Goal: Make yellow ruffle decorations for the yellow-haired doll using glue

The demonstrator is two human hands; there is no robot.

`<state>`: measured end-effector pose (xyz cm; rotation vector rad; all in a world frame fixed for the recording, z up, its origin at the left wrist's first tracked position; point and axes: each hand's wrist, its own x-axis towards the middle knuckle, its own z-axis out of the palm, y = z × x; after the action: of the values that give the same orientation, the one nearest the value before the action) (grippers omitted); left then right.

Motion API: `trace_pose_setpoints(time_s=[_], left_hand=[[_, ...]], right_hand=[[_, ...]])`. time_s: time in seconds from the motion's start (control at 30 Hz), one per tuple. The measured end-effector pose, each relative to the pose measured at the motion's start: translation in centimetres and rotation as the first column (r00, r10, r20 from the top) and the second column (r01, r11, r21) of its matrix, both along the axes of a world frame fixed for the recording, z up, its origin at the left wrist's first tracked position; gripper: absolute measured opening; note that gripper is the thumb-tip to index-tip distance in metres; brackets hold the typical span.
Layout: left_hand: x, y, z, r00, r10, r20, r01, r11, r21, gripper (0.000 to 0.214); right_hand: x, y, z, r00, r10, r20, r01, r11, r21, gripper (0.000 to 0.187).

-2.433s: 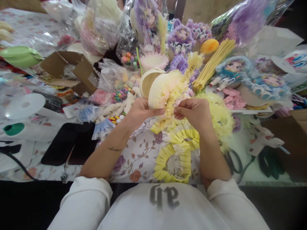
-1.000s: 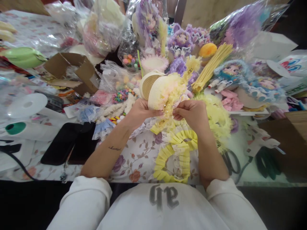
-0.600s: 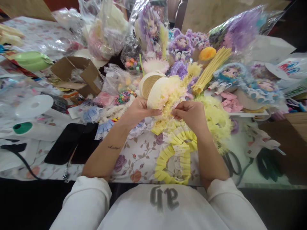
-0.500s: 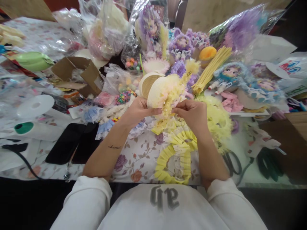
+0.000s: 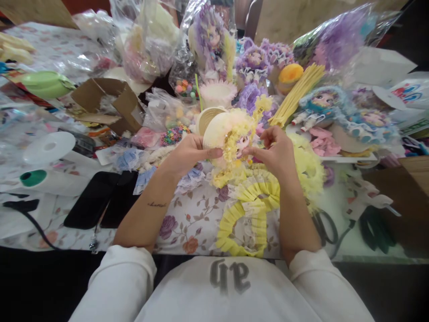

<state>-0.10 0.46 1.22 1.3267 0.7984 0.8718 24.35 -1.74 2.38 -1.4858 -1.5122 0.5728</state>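
Yellow pleated ruffle (image 5: 246,210) lies on flowered desk (image 5: 187,223), between forearms; black phone (image 5: 95,199) at left. Above ruffle, left hand (image 5: 184,154): fingers closed on cream hat (image 5: 214,129) of doll (image 5: 241,143), holding it off desk. Right hand (image 5: 278,150): fingers narrow, pinching doll's yellow hair beside face. Behind: cardboard box (image 5: 110,96), bundle of yellow sticks (image 5: 296,91), bagged purple doll (image 5: 208,36).

Doll (image 5: 231,136) over ruffle (image 5: 248,210), phone (image 5: 90,201) leftward
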Motion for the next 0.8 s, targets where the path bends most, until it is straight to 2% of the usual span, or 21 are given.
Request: trace_pose_setpoints(time_s=[0.03,0.1,0.17,0.23,0.4,0.47,0.57,0.67,0.8], left_hand=[[0.1,-0.1,0.1,1.0,-0.009,-0.001,0.009,1.0,-0.008,0.031],[0.3,-0.4,0.5,1.0,-0.022,-0.005,0.021,0.999,-0.027,0.034],[0.5,-0.7,1.0,1.0,-0.03,0.006,0.03,0.998,-0.054,0.039],[0.5,-1.1,1.6,0.998,-0.035,0.047,0.039,0.996,-0.086,0.043],[0.3,-1.8,2.6,0.98,-0.073,0.184,0.101,0.984,-0.145,0.041],[0.2,-2.0,2.9,0.974,-0.111,0.197,0.139,0.981,-0.132,0.043],[0.2,-2.3,3.2,0.979,-0.15,0.136,0.162,0.983,-0.086,0.061],[0.3,-2.7,3.5,0.991,-0.114,0.062,0.118,0.992,-0.053,0.07],[0.2,-3.2,3.5,1.0,0.017,-0.006,-0.017,1.0,0.007,0.059]], right_hand=[[0.3,0.3,-0.2,1.0,0.004,-0.01,-0.004,1.0,0.008,0.054],[0.7,0.7,-0.5,0.989,0.112,-0.099,-0.118,0.991,-0.055,0.072],[0.8,0.9,-0.8,0.932,0.262,-0.25,-0.303,0.943,-0.139,0.073],[0.7,1.0,-1.2,0.863,0.338,-0.376,-0.422,0.89,-0.17,0.067],[0.1,1.3,-2.2,0.79,0.319,-0.523,-0.488,0.844,-0.223,0.046],[-0.1,1.4,-2.5,0.754,0.289,-0.59,-0.525,0.804,-0.277,0.045],[-0.5,1.5,-2.9,0.714,0.226,-0.663,-0.558,0.755,-0.343,0.049],[-0.9,1.4,-3.2,0.665,0.231,-0.71,-0.617,0.705,-0.349,0.051],[-2.0,1.3,-3.8,0.575,0.265,-0.774,-0.691,0.664,-0.286,0.05]])
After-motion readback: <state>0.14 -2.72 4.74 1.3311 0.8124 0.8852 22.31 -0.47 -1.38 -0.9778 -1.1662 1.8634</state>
